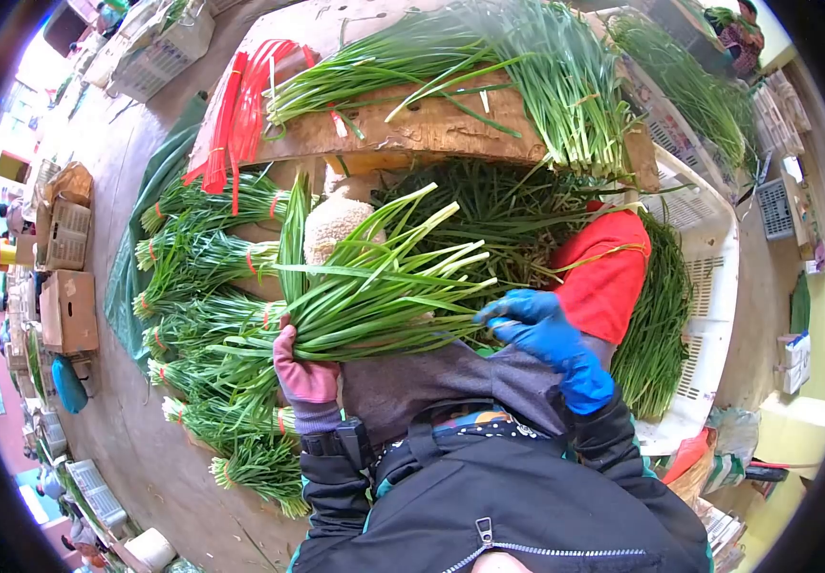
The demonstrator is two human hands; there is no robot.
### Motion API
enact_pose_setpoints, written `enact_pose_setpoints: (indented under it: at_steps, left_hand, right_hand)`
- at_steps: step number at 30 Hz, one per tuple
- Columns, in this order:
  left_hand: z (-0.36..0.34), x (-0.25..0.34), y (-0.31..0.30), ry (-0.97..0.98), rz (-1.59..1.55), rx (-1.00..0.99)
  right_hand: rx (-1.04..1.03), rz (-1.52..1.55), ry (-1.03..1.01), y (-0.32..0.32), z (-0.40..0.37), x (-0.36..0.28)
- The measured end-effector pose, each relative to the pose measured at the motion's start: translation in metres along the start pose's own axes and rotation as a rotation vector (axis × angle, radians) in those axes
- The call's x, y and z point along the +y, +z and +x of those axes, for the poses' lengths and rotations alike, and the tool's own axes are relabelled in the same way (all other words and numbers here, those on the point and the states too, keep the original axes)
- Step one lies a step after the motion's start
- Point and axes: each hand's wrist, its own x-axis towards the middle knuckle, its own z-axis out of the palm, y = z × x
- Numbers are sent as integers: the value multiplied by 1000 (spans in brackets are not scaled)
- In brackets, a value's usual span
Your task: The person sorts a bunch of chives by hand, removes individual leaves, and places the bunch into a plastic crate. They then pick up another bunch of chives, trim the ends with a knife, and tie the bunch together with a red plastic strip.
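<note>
Left hand [305, 368] grips chive bunch [374, 296]; right hand [541, 334] touches tips.

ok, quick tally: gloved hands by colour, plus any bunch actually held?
Pink-gloved left hand: 1
Blue-gloved right hand: 1
Green-onion bunch, gripped by the left hand: 1
Total: 3
</note>
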Motion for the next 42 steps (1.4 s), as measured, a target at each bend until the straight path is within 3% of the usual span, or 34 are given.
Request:
enact_pose_setpoints:
  at_steps: [1, 3, 7, 10, 11, 12, 14, 15, 16, 18, 19, 20, 23, 28, 30, 34, 39, 40, 42]
  left_hand:
    - [0, 0, 0, 0, -1, -1]
    - [0, 1, 0, -3, 14, -30]
    - [-6, 6, 14, -75, -39, 3]
    - [3, 0, -8, -8, -28, -14]
    - [3, -5, -11, 90, 116, -51]
    - [2, -5, -9, 81, 111, -56]
    - [-1, -3, -5, 78, 130, -110]
    - [0, -9, -12, 295, 501, -141]
    - [-1, -8, -12, 291, 500, -146]
    - [0, -8, -8, 168, 233, -150]
    - [0, -12, -10, 291, 406, -147]
    - [1, -11, -11, 292, 410, -152]
    - [7, -1, -14, -38, -41, -80]
    - [0, -2, -9, 132, 202, -151]
    - [3, 1, -13, -69, -43, -74]
    - [0, -1, -3, 2, 74, -66]
    - [1, -2, -4, -20, 60, -42]
    - [0, -2, -2, 13, 120, -63]
    - [-1, -1, 1, -6, 86, -49]
  right_hand:
    - [0, -1, -1, 9, 5, -1]
    - [-58, -442, -265, 30, 19, 1]
    - [-245, -382, -232, 63, 35, 4]
    - [-144, 159, -161, 64, 33, -23]
    - [-6, 129, -53, 48, 29, -26]
    - [80, -59, -199, 24, 29, -9]
    - [223, -116, -10, -16, 9, 0]
    - [284, -121, 34, -29, -3, 15]
    - [290, -123, 36, -32, -13, 22]
    - [272, -480, 118, -35, -30, 33]
    - [247, -517, 174, -29, -34, 40]
    - [251, -512, 172, -23, -32, 38]
    - [169, -455, 92, 3, -18, 32]
    - [145, -206, 48, 24, -5, 53]
    - [117, -62, 186, 22, -7, 58]
    - [128, 53, 367, 12, -12, 55]
    - [72, 14, 404, -15, -19, 45]
    - [72, 13, 402, -19, -18, 47]
    - [217, -451, 60, -36, -18, 55]
